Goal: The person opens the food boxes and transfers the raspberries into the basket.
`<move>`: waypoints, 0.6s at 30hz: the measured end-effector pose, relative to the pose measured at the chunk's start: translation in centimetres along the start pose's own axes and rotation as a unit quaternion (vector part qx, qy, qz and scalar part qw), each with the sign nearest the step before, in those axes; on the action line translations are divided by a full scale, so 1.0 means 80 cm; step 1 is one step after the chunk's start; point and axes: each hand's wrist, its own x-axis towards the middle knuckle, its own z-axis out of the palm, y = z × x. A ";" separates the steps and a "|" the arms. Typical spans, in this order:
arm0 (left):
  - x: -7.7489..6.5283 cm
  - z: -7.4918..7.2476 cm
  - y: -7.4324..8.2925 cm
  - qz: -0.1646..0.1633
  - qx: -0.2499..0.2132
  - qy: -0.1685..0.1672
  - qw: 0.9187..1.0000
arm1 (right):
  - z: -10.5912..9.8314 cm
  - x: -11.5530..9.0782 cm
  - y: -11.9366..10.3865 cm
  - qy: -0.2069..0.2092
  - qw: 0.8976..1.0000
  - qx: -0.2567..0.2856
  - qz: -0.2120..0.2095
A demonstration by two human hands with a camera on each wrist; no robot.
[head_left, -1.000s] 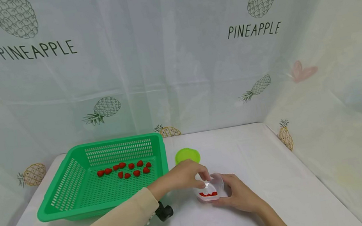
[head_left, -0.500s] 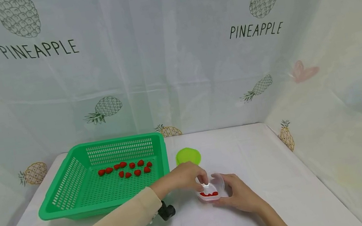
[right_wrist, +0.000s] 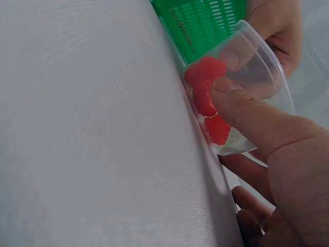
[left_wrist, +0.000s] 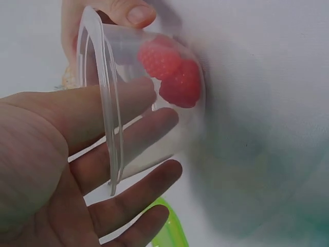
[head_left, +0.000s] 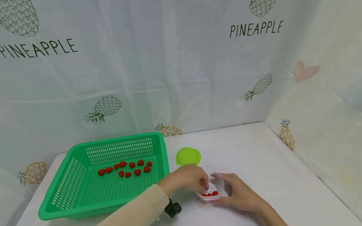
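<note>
A clear plastic cup (head_left: 218,182) stands on the white-covered table, with several red raspberries (right_wrist: 205,92) at its bottom. My right hand (head_left: 239,194) grips the cup from the right, thumb on the near wall. From the left, my left hand (head_left: 188,177) reaches over the rim. In the left wrist view, its thumb and forefinger are inside the cup, tips close to the raspberries (left_wrist: 180,85), with a gap between them and nothing pinched. Its other fingers are extended loosely outside the wall.
On the left stands a green plastic basket (head_left: 86,210) with several more raspberries (head_left: 137,172) scattered on its floor. A bright green lid (head_left: 188,156) lies behind the cup. Pineapple-printed cloth (head_left: 174,70) hangs behind the table (head_left: 243,146).
My left hand has dipped lower into the cup, shifting slightly right and toward me. The right hand and the cup have stayed in place.
</note>
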 end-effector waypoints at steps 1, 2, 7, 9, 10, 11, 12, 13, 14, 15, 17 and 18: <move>0.001 0.001 0.001 -0.004 0.004 -0.003 1.000 | 0.000 0.000 0.000 -0.002 1.000 0.001 0.003; 0.001 0.001 0.002 -0.009 0.006 -0.006 1.000 | 0.000 0.000 0.000 -0.003 1.000 0.003 0.006; 0.005 0.005 0.001 -0.019 0.015 -0.016 1.000 | 0.000 0.000 0.000 -0.005 1.000 0.000 0.004; 0.005 0.005 0.002 -0.020 0.017 -0.020 0.999 | 0.000 0.000 0.001 -0.004 1.000 -0.002 0.000; 0.005 0.004 0.002 -0.020 0.019 -0.022 0.999 | 0.000 0.000 0.001 -0.003 1.000 -0.002 -0.002; 0.005 0.004 0.003 -0.020 0.022 -0.024 0.999 | 0.000 0.000 0.001 -0.003 1.000 -0.003 -0.003; 0.004 0.003 0.004 -0.021 0.024 -0.025 0.999 | 0.000 0.000 0.001 -0.003 1.000 -0.002 -0.004; 0.004 0.003 0.005 -0.021 0.027 -0.026 0.999 | 0.000 0.000 0.001 -0.002 1.000 -0.002 -0.006; 0.003 0.002 0.007 -0.021 0.030 -0.027 0.999 | 0.000 0.000 0.000 -0.001 1.000 -0.002 -0.009; 0.003 0.001 0.008 -0.021 0.035 -0.029 0.999 | 0.000 0.000 0.000 -0.001 1.000 -0.002 -0.011; 0.002 0.000 0.009 -0.023 0.042 -0.032 0.998 | 0.000 0.000 0.000 0.001 1.000 -0.003 -0.015; 0.001 -0.001 0.010 -0.025 0.043 -0.034 0.998 | 0.000 0.000 0.000 0.002 1.000 -0.003 -0.018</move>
